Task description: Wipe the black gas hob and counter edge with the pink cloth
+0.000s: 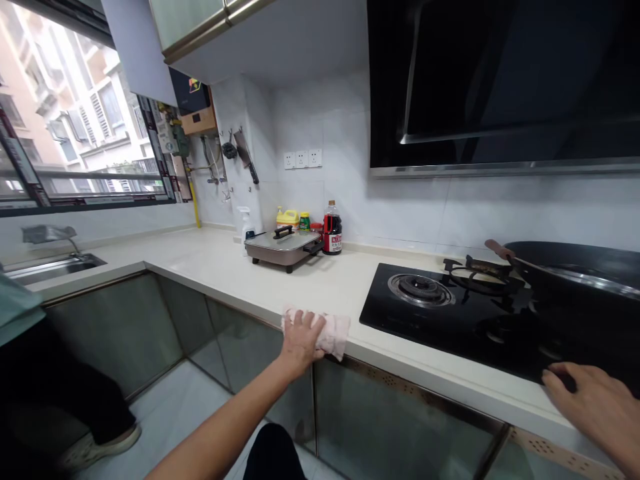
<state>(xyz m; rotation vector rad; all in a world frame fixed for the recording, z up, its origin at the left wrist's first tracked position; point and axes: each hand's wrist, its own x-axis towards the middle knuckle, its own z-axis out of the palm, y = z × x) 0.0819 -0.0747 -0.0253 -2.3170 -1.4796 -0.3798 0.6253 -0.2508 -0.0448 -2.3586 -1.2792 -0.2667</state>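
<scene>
Cloth lies under left grip, whose bent fingers hold it against the counter's front edge. Stove lies just beyond right grip, whose closure I cannot tell. Wiping seems in progress, with surface beyond left grip perhaps waiting; finished part cannot be judged.

No lettering I can read from here
On my feed, the dark bottle has a red-and-white label with characters too small to decipher; the red-and-yellow sticker on the wall unit is equally illegible.
</scene>
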